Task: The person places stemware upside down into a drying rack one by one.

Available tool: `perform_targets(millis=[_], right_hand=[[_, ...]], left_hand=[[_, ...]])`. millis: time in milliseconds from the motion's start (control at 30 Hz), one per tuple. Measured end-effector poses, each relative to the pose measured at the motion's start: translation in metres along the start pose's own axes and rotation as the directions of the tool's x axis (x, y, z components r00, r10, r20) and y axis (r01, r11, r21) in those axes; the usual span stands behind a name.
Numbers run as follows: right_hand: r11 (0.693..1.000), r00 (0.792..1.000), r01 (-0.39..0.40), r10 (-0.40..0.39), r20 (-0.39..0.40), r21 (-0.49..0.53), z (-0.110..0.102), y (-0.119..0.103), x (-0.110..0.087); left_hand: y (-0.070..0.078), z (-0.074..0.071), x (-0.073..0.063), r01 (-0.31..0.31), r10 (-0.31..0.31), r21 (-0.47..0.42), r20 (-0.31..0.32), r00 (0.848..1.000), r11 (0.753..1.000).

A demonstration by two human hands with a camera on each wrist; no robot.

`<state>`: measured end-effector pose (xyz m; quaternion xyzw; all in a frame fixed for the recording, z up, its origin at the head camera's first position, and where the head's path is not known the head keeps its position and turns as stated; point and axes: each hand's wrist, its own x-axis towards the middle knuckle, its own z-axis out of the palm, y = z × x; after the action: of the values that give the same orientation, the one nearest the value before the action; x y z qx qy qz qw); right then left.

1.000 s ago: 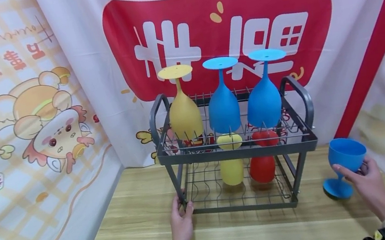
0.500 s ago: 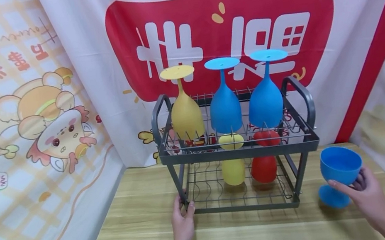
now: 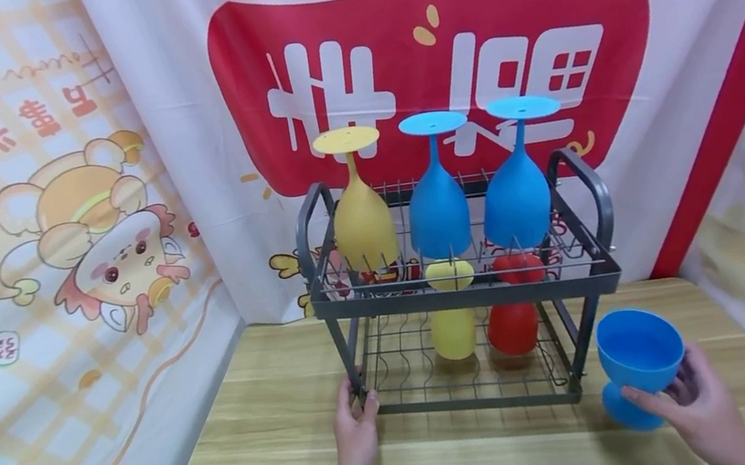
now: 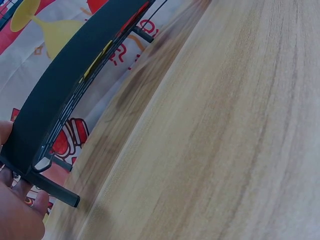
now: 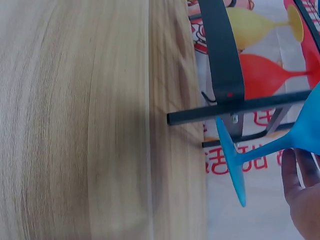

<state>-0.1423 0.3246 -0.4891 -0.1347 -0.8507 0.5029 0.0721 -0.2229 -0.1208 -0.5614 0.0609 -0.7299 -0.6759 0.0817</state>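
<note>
My right hand holds a blue plastic goblet by its bowl, with the mouth up and slightly tilted. In the right wrist view the goblet's round foot is off the tabletop, close to the rack's right leg. My left hand grips the lower front left corner of a dark two-tier dish rack. A yellow goblet and two blue goblets, one in the middle and one at right, stand upside down on the top tier. Below them are a yellow goblet and a red goblet, also inverted.
The rack stands on a wood-grain table. Behind it hangs a white cloth with a red printed panel. Another printed cloth borders the left side. Curved handles rise at both ends of the rack, including the right handle.
My right hand has carried the blue goblet leftward and toward the front, closer to the rack's right side. The left hand keeps its grip on the rack, and the rack stays in place.
</note>
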Motion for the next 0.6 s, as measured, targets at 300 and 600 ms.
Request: perform_targets(millis=[300, 600], right_hand=[[0.985, 0.986, 0.163, -0.162, 0.025, -0.049, 0.02, -0.021, -0.014], [0.953, 0.951, 0.298, -0.291, 0.102, -0.059, 0.044, -0.046, -0.02]], left_hand=[[0.001, -0.001, -0.002, 0.006, -0.006, 0.011, 0.008, 1.0, 1.0], [0.001, -0.001, -0.002, -0.013, 0.013, 0.036, -0.011, 1.0, 0.999]])
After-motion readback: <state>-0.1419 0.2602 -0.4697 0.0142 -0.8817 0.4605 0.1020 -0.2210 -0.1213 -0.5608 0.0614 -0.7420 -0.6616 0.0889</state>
